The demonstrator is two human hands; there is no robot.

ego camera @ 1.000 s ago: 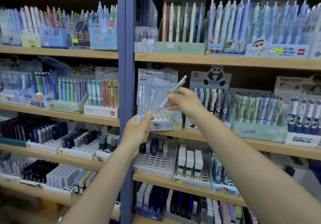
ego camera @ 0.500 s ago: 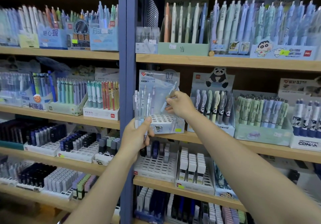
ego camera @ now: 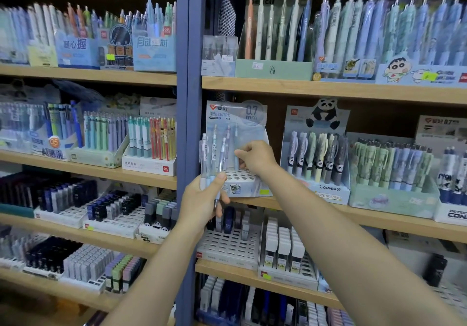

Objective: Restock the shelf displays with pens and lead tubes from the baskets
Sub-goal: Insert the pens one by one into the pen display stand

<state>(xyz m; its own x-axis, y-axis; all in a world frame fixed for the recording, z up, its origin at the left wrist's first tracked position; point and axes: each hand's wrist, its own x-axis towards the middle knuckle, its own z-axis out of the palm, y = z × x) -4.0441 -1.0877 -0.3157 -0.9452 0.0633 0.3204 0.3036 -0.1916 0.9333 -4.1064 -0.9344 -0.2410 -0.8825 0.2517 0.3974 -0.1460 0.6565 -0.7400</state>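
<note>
A pale blue 0.7 mm pencil display box stands on the middle right shelf, its white hole grid mostly bare. My left hand grips a bunch of clear mechanical pencils upright in front of the box's left side. My right hand reaches over the grid, fingers curled at the back row; one pale pencil stands by its fingertips, and I cannot tell whether the fingers still pinch it.
A panda pen display stands just right of the box. A blue shelf post rises directly left of it. Below sit a white lead-tube tray and racks of lead tubes. More pen boxes fill the other shelves.
My right hand brought one clear pencil down from in front of the backing card into the box's back row. My left hand stayed in place with its bunch.
</note>
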